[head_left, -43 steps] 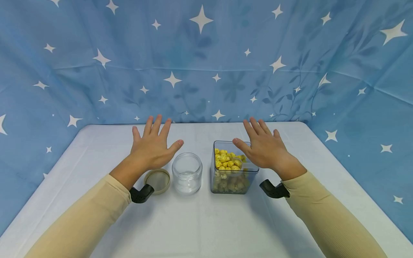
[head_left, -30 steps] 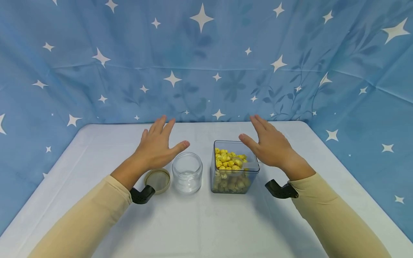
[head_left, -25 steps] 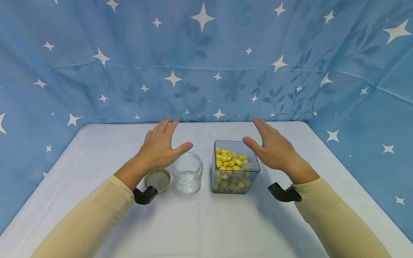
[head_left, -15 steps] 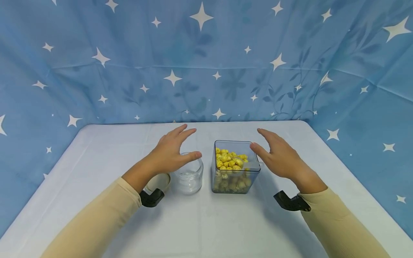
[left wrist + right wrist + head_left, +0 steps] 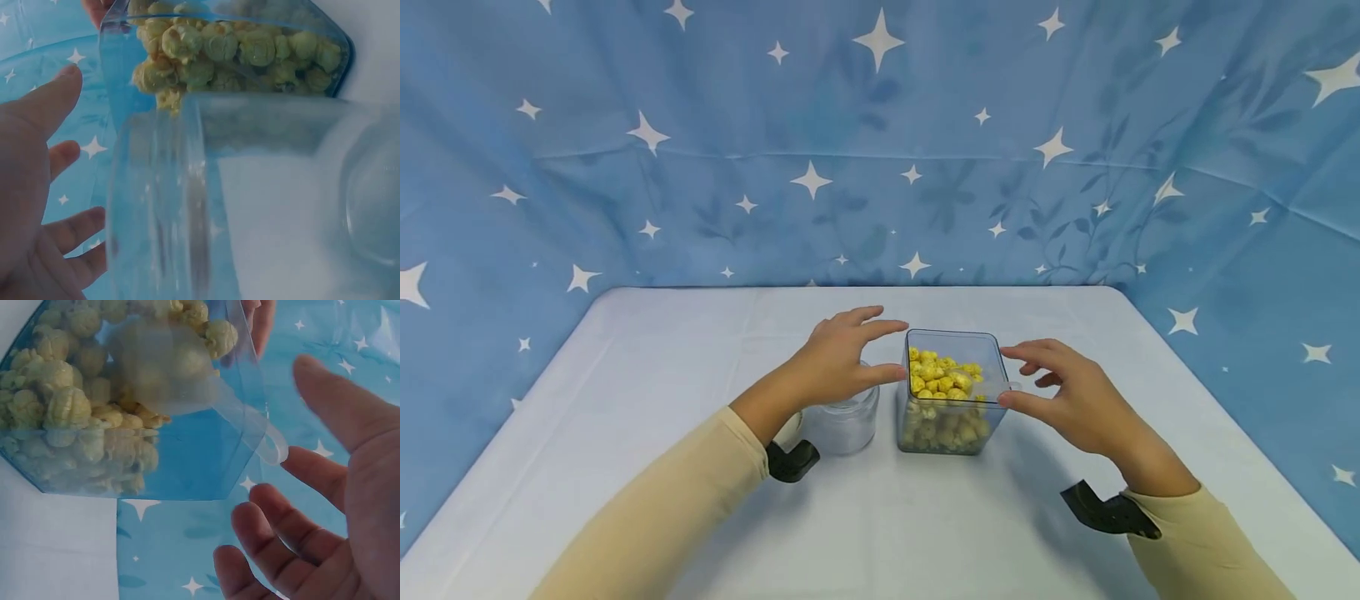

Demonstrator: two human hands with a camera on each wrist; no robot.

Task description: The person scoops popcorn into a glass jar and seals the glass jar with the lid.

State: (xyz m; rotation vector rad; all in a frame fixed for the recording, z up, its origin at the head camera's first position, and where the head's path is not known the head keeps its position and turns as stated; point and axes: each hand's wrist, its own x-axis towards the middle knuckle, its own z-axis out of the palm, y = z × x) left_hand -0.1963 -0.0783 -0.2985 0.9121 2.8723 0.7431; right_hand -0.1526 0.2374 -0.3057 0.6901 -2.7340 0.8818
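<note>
Box: clear, bluish, square-mouthed; upright on the white-covered tabletop, slightly right of midway between left and right edges, back from the near edge.
In box: yellow popcorn, piled below the rim; more pieces show through the near wall.
Scoop: translucent; bowl lying in the popcorn, looped handle slanting out past the box's right rim.
Jar: clear, round, upright just left of the box; mouth partly covered by the hand above. White cloth shows through its wall in the left wrist view.
Lid: pale disc left of the jar, toward the tabletop's left edge; only a sliver visible.
Left hand: above the jar, fingers toward the box's left rim; grip loose, thumb and fingers apart, holding nothing.
Right hand: at the box's right side; grip spread, fingers slightly bent, holding nothing. One fingertip at the handle's loop; cannot tell whether it presses. Thumb contact with the rim unclear in the head view.
Changed since 1.4 s ago: hands, then flat and spread toward the far edge, now either side of the box. Lid and jar mouth, then in view, now partly behind the left arm and hand.
Unchanged: box and jar in their places.
</note>
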